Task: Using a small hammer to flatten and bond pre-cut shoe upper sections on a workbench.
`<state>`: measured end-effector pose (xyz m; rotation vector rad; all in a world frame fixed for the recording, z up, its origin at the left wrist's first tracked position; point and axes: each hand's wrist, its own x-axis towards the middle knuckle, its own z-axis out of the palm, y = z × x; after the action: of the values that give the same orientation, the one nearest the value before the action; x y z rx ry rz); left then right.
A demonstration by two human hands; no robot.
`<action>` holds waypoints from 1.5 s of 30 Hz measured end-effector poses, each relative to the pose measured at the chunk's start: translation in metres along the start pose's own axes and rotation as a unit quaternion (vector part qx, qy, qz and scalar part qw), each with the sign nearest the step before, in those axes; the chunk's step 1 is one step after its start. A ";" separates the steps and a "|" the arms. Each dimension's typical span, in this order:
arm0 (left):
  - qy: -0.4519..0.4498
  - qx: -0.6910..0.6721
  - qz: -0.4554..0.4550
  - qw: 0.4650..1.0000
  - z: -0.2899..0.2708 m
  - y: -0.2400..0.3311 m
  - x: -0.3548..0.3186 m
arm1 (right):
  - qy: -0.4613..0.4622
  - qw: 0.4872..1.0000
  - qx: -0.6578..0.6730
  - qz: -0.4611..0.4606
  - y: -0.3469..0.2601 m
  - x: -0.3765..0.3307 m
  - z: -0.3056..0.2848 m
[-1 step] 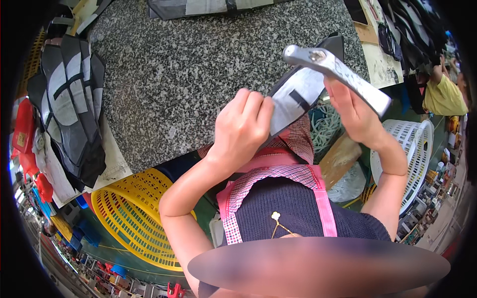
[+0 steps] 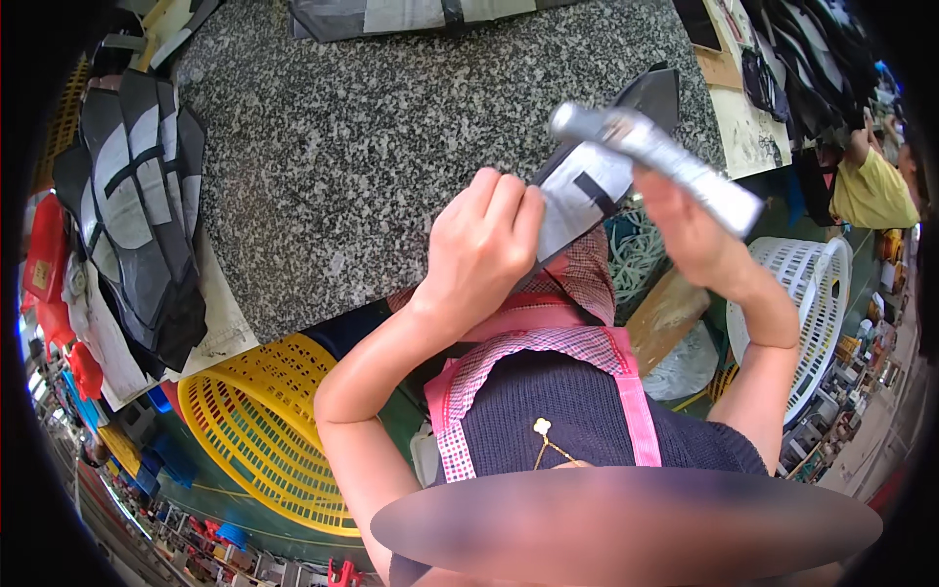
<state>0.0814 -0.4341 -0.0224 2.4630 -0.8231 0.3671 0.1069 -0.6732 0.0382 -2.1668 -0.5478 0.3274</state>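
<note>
My right hand (image 2: pixel 690 230) is closed round a silver metal hammer (image 2: pixel 675 161), smeared by motion. The hammer crosses just above a long grey and black flat piece (image 2: pixel 567 210) with a short black strip on it. I cannot tell whether the hammer touches it. My left hand (image 2: pixel 479 230) pinches the near end of that piece, its fingers curled at the edge. The piece lies aslant at the front right of the speckled granite slab (image 2: pixel 342 166), its pointed black far end on the stone. My fingertips on the hammer's underside are hidden.
A stack of similar grey and black pieces (image 2: pixel 137 186) lies at the left, another bundle (image 2: pixel 391 15) at the far edge. Below stand a yellow basket (image 2: pixel 269 450) and a white basket (image 2: pixel 802 323). At the right is a person in a yellow top (image 2: pixel 875 186).
The hammer has dropped a little toward the grey and black piece and is now blurred. My left hand has shifted only slightly, still on the piece.
</note>
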 end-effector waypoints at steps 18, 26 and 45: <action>-0.098 -0.111 -0.088 0.985 -0.030 -0.016 -0.004 | -0.100 0.992 -0.014 0.070 -0.011 0.012 0.004; -0.070 -0.108 -0.017 0.992 -0.033 -0.025 -0.013 | -0.150 0.987 -0.039 0.044 -0.018 0.004 0.016; -0.035 0.014 0.056 0.998 -0.045 -0.025 -0.039 | -0.209 0.977 -0.038 0.008 -0.024 0.006 0.031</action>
<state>0.0624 -0.3738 -0.0097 2.4735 -0.9936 0.3356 0.0927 -0.6360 0.0386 -2.1831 -0.7857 0.7921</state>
